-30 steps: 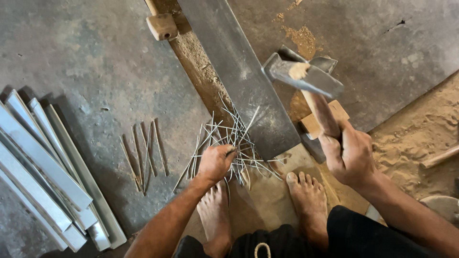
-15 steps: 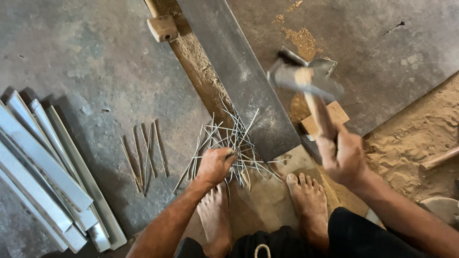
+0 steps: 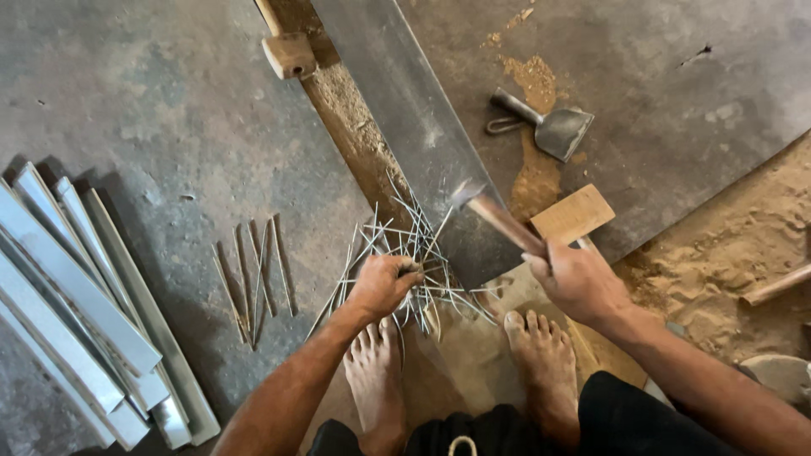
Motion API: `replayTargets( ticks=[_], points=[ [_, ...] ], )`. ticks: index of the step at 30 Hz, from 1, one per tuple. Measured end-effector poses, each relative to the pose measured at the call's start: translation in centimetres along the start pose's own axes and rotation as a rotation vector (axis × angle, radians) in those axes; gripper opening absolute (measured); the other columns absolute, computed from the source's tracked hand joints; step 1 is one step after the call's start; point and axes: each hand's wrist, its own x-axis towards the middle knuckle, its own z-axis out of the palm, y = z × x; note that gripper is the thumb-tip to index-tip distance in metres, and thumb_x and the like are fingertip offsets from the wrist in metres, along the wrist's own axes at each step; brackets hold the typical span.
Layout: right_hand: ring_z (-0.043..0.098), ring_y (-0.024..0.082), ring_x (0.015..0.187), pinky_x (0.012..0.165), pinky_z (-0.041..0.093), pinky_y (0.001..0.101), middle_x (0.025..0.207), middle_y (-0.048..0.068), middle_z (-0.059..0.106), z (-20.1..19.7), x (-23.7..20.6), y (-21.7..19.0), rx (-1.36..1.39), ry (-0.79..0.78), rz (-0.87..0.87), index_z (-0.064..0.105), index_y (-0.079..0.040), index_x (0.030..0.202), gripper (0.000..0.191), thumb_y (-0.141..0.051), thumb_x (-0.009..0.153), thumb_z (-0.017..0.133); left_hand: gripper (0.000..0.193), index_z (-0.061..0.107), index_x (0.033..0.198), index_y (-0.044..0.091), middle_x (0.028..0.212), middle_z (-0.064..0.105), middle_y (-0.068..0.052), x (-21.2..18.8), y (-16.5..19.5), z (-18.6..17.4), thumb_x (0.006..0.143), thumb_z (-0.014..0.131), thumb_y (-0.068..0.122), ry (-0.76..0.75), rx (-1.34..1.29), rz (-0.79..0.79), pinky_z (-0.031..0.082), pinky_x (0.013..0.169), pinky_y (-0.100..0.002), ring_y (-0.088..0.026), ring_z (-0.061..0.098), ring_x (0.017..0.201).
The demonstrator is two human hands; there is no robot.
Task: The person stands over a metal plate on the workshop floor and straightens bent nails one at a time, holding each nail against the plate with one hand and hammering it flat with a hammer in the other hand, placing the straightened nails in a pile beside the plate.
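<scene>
Squatting barefoot at the near edge, two feet (image 3: 380, 371) flat on the floor. Left hand (image 3: 384, 283): forearm angled up from near left, fingers curled closed in the tangle of thin wire pieces (image 3: 414, 253) heaped just beyond the toes. Right hand (image 3: 579, 283): fist closed round a hammer (image 3: 498, 219) handle, head lowered onto the near end of the long steel bar (image 3: 405, 127). Wooden block (image 3: 574, 213) just right of the handle. Left, straightened rods (image 3: 253, 270) in a row; grey metal strips (image 3: 76, 312) stacked. Farther right, a broad chisel (image 3: 549, 127). Far, a mallet head (image 3: 289, 55).
</scene>
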Motion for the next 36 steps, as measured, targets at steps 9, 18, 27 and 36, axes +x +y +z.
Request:
replayTargets(
  ticks=[9, 18, 27, 36],
  points=[
    [0.056, 0.021, 0.047, 0.041, 0.048, 0.0361, 0.067, 0.009, 0.061, -0.1, 0.2, -0.3, 0.248, -0.06, 0.126, 0.058, -0.002, 0.099, 0.031, -0.031, 0.101, 0.047, 0.018, 0.079, 0.091, 0.01, 0.075, 0.075, -0.013, 1.3, 0.2, -0.2, 0.087, 0.074, 0.026, -0.067, -0.018, 0.007, 0.056, 0.067, -0.038, -0.026, 0.072, 0.067],
    [0.065, 0.041, 0.065, 0.059, 0.051, 0.0498, 0.073, 0.026, 0.064, -0.4, -0.9, -0.7, 0.047, 0.123, -0.068, 0.058, 0.004, 0.101, 0.034, -0.03, 0.1, 0.058, 0.018, 0.081, 0.087, 0.011, 0.074, 0.077, -0.008, 3.9, 0.3, -0.1, 0.084, 0.075, 0.028, -0.136, -0.074, -0.008, 0.057, 0.068, -0.033, -0.018, 0.074, 0.066],
    [0.067, 0.048, 0.073, 0.066, 0.052, 0.0539, 0.078, 0.028, 0.066, 0.0, -1.7, -1.2, 0.036, 0.063, -0.015, 0.057, 0.003, 0.105, 0.034, -0.03, 0.099, 0.057, 0.019, 0.081, 0.088, 0.009, 0.074, 0.078, -0.007, 5.0, 0.7, 0.8, 0.079, 0.079, 0.026, -0.135, -0.2, -0.112, 0.058, 0.065, -0.03, -0.013, 0.073, 0.064],
    [0.07, 0.041, 0.07, 0.063, 0.055, 0.051, 0.077, 0.026, 0.068, 0.7, -1.7, 0.4, 0.114, 0.097, 0.042, 0.059, 0.004, 0.11, 0.035, -0.03, 0.101, 0.056, 0.019, 0.08, 0.088, 0.006, 0.073, 0.077, -0.005, 4.0, 0.7, 1.3, 0.084, 0.077, 0.025, -0.145, -0.312, -0.14, 0.057, 0.063, -0.027, -0.01, 0.071, 0.064]
  ],
)
